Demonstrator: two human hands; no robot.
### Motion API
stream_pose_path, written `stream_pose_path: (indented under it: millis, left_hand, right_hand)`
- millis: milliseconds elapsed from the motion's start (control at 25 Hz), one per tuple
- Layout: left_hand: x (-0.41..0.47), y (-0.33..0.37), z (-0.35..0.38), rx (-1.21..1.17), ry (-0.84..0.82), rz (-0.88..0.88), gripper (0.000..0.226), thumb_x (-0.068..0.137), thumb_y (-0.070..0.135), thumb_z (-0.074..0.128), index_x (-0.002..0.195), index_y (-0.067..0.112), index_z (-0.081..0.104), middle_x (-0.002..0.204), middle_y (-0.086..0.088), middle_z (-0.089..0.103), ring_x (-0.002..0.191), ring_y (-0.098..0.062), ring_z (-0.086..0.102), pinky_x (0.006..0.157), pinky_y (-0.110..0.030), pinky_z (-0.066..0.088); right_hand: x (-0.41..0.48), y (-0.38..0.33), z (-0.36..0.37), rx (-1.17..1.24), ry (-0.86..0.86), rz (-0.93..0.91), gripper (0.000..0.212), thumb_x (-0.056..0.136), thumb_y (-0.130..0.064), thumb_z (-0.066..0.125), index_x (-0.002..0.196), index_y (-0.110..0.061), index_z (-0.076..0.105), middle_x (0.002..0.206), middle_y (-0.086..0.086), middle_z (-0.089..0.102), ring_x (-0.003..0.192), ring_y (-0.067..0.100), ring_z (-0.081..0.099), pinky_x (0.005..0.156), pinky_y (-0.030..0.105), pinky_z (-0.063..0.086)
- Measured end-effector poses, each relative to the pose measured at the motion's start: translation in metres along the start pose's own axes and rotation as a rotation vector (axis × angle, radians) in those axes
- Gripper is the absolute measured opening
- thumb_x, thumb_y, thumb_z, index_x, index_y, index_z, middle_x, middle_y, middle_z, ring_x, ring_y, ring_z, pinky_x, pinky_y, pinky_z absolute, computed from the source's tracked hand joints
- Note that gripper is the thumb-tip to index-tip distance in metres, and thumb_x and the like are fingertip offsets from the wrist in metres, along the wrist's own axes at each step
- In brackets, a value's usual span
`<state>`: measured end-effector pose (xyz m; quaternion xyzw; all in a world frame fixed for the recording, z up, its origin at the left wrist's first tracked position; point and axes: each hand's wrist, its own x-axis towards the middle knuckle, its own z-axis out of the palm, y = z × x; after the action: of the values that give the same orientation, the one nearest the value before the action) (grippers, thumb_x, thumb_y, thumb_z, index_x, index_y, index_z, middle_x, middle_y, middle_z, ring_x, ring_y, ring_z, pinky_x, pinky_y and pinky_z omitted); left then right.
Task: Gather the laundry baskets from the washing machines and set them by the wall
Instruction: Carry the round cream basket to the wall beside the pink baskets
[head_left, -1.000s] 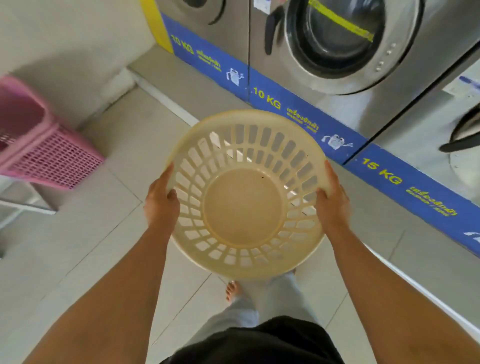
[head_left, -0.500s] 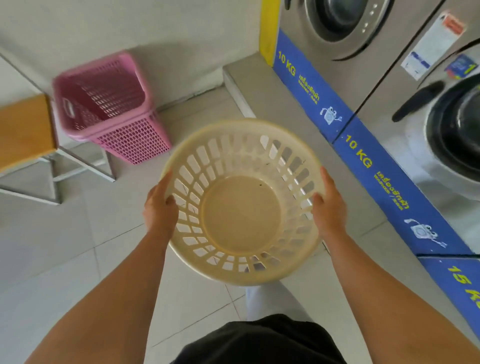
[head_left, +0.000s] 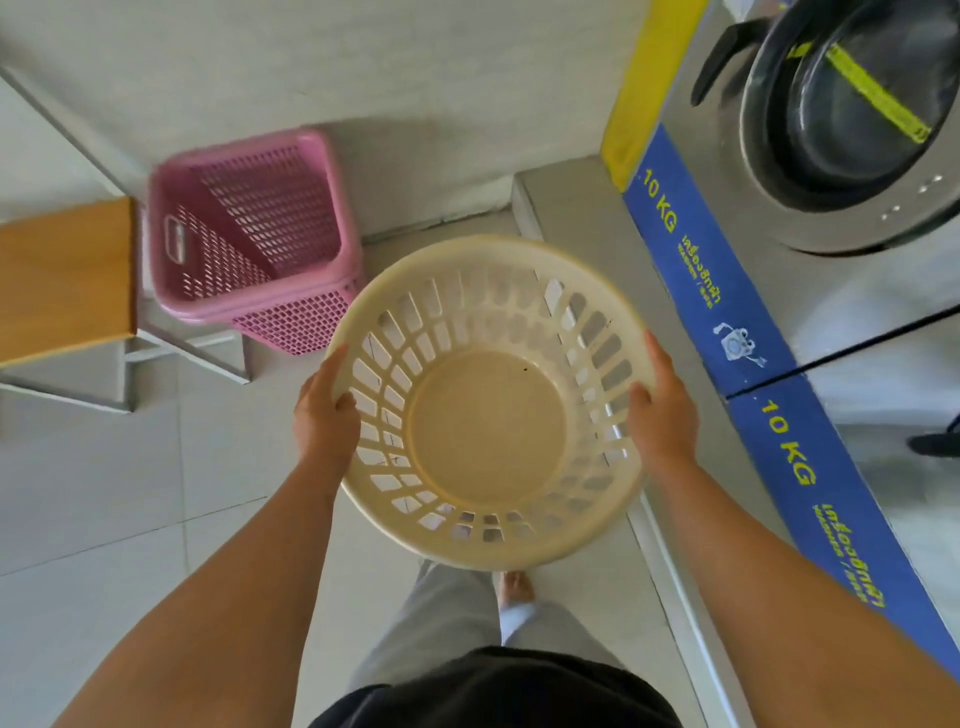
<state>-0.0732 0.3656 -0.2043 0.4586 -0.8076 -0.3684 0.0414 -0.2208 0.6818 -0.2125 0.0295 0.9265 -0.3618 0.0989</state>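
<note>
Head view, left to right: a wooden bench (head_left: 62, 275), a pink basket (head_left: 249, 234) by the far wall (head_left: 363, 67), then the left hand (head_left: 324, 415) and right hand (head_left: 662, 415), arms outstretched, gripping opposite rims of a round cream basket (head_left: 488, 426) held above the floor; washing machines (head_left: 831, 156) stand right.

Bare forearms, black top (head_left: 493, 691), light grey trousers (head_left: 431, 623), one bare foot (head_left: 515, 587)

Empty round cream slotted basket (head_left: 488, 400), upright, off the floor
</note>
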Motion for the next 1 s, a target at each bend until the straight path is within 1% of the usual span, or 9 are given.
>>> stream_pose_path:
  millis: [120,240,320,440,520,640,760,880,1000]
  left_hand:
    - [0.065,0.018,0.004,-0.017,-0.040,-0.040,0.063,0.090,0.002,0.046,0.141,0.039,0.044,0.128,-0.012,0.057,0.100,-0.026,0.057,0.076,-0.034,0.046]
    - [0.118,0.036,0.001,-0.041,-0.065,-0.072,0.065,0.089,0.000,0.045,0.139,0.041,0.043,0.121,-0.012,0.059,0.095,-0.030,0.059,0.076,-0.039,0.051]
    - [0.153,0.052,0.003,-0.024,-0.079,-0.085,0.067,0.088,-0.002,0.044,0.140,0.040,0.042,0.121,-0.011,0.058,0.094,-0.030,0.060,0.076,-0.041,0.053]
    - [0.201,0.073,0.012,-0.031,-0.099,-0.093,0.066,0.086,-0.005,0.044,0.139,0.035,0.046,0.125,-0.011,0.059,0.098,-0.033,0.061,0.084,-0.048,0.055]
    - [0.231,0.085,0.021,-0.030,-0.111,-0.105,0.065,0.085,-0.005,0.044,0.135,0.036,0.049,0.122,-0.012,0.061,0.095,-0.034,0.063,0.082,-0.051,0.055]
    - [0.276,0.101,0.038,-0.020,-0.099,-0.160,0.064,0.085,-0.004,0.043,0.133,0.038,0.051,0.113,-0.013,0.063,0.087,-0.034,0.064,0.072,-0.045,0.056]
    - [0.321,0.120,0.061,0.021,-0.079,-0.177,0.064,0.085,-0.004,0.043,0.133,0.037,0.051,0.116,-0.012,0.063,0.086,-0.032,0.062,0.063,-0.035,0.048]
    - [0.364,0.135,0.083,0.106,-0.071,-0.183,0.061,0.087,0.001,0.046,0.134,0.040,0.049,0.121,-0.006,0.063,0.084,-0.024,0.059,0.063,-0.032,0.043]
    - [0.411,0.138,0.114,0.126,-0.075,-0.234,0.061,0.089,0.003,0.048,0.134,0.044,0.047,0.123,-0.004,0.063,0.086,-0.025,0.061,0.068,-0.035,0.048]
  right_hand:
    - [0.056,-0.035,0.023,-0.018,-0.010,0.011,0.070,0.090,-0.002,0.044,0.148,-0.038,0.031,0.147,-0.003,0.048,0.126,0.025,0.051,0.096,0.033,0.039]
    - [0.100,-0.065,0.043,-0.036,-0.032,0.011,0.069,0.090,-0.003,0.044,0.148,-0.039,0.031,0.144,0.000,0.051,0.122,0.028,0.054,0.093,0.036,0.042]
    - [0.132,-0.086,0.056,-0.047,-0.025,0.031,0.069,0.090,-0.003,0.044,0.148,-0.039,0.032,0.143,0.001,0.052,0.121,0.029,0.054,0.093,0.038,0.043]
    - [0.179,-0.110,0.072,-0.060,-0.035,0.032,0.070,0.089,-0.003,0.043,0.148,-0.040,0.032,0.142,0.001,0.052,0.121,0.028,0.054,0.092,0.035,0.043]
    - [0.214,-0.120,0.081,-0.053,-0.041,0.029,0.070,0.089,-0.002,0.043,0.147,-0.040,0.033,0.142,0.002,0.052,0.120,0.026,0.054,0.092,0.033,0.042]
    - [0.267,-0.137,0.098,-0.060,-0.072,0.009,0.069,0.090,-0.002,0.045,0.147,-0.038,0.034,0.141,0.003,0.052,0.120,0.026,0.054,0.092,0.033,0.042]
    - [0.326,-0.152,0.117,-0.091,-0.087,0.022,0.067,0.091,-0.004,0.045,0.147,-0.040,0.034,0.141,0.003,0.051,0.118,0.028,0.056,0.086,0.033,0.041]
    - [0.377,-0.160,0.138,-0.124,-0.080,0.030,0.065,0.092,-0.006,0.045,0.147,-0.040,0.035,0.140,0.006,0.052,0.114,0.031,0.058,0.081,0.032,0.040]
    - [0.428,-0.158,0.171,-0.162,-0.080,0.028,0.064,0.093,-0.005,0.045,0.148,-0.036,0.034,0.140,0.008,0.053,0.114,0.031,0.058,0.077,0.029,0.038]
